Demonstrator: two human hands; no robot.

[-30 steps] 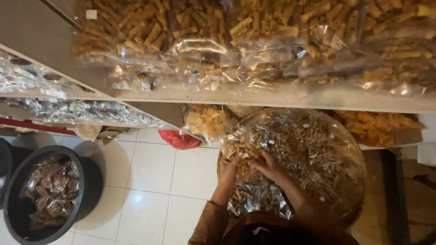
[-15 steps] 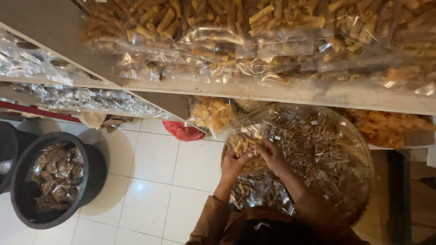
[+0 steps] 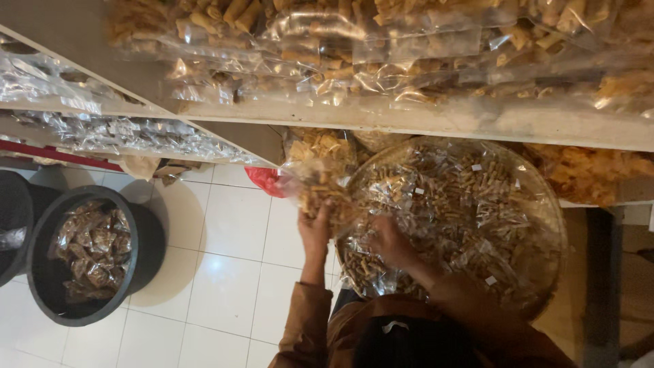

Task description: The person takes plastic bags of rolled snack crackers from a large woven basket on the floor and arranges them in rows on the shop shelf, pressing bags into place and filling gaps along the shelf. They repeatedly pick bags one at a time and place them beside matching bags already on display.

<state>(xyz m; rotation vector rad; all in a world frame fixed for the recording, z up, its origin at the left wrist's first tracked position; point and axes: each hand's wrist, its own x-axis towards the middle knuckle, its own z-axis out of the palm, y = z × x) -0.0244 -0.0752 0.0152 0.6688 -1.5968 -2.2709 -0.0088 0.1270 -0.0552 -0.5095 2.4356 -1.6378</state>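
Note:
My left hand (image 3: pixel 315 230) is raised and holds a clear packet of brown snack sticks (image 3: pixel 317 185) at the left edge of a big round tray (image 3: pixel 553 217). The tray is heaped with several clear packets of the same sticks (image 3: pixel 470 197). My right hand (image 3: pixel 390 243) lies low on the heap just right of the left hand. Its fingers are down among the packets, and whether they grip one is not visible. Brown sleeves cover both forearms.
A shelf (image 3: pixel 477 124) loaded with bagged snacks (image 3: pixel 381 48) runs across the top, right above the tray. Lower shelves with clear packets (image 3: pixel 122 133) stand at left. On the white tiled floor are a black bucket (image 3: pixel 139 272) of wrapped brown snacks, a second dark bucket (image 3: pixel 10 225) and a red bag (image 3: pixel 266 180).
My hands, together on one packet earlier, have parted. The left hand has lifted the packet up and left while the right stays on the heap. The view has shifted slightly.

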